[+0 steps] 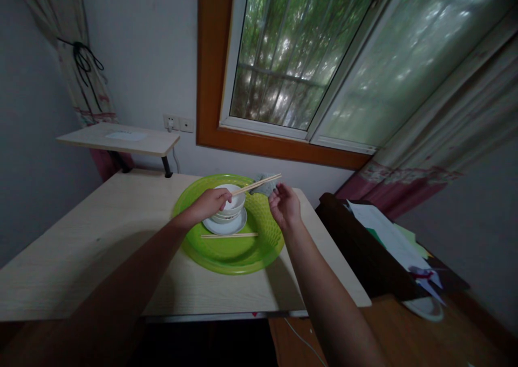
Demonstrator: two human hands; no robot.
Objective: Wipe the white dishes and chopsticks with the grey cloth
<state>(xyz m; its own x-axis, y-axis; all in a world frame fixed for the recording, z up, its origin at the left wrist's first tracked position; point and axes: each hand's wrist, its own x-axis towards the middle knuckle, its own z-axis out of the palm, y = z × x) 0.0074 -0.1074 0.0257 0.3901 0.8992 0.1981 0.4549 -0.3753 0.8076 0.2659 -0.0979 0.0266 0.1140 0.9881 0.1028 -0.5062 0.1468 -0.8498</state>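
A round green tray (234, 259) lies on a pale wooden table (81, 248). On it stand stacked white bowls (232, 208) on a white plate (225, 228). One chopstick (229, 235) lies flat on the tray in front of the plate. My left hand (210, 202) is closed on a second chopstick (259, 184), which points right over the bowls. My right hand (284, 205) hovers over the tray's right side, fingers partly curled and apart, holding nothing I can see. A grey cloth (264, 185) lies at the tray's far edge, behind the chopstick tip.
A small raised shelf (121, 138) stands at the table's back left, below a wall socket (178, 123). A dark desk (364, 248) with papers (388, 232) stands to the right. A window (307, 59) with curtains fills the wall behind.
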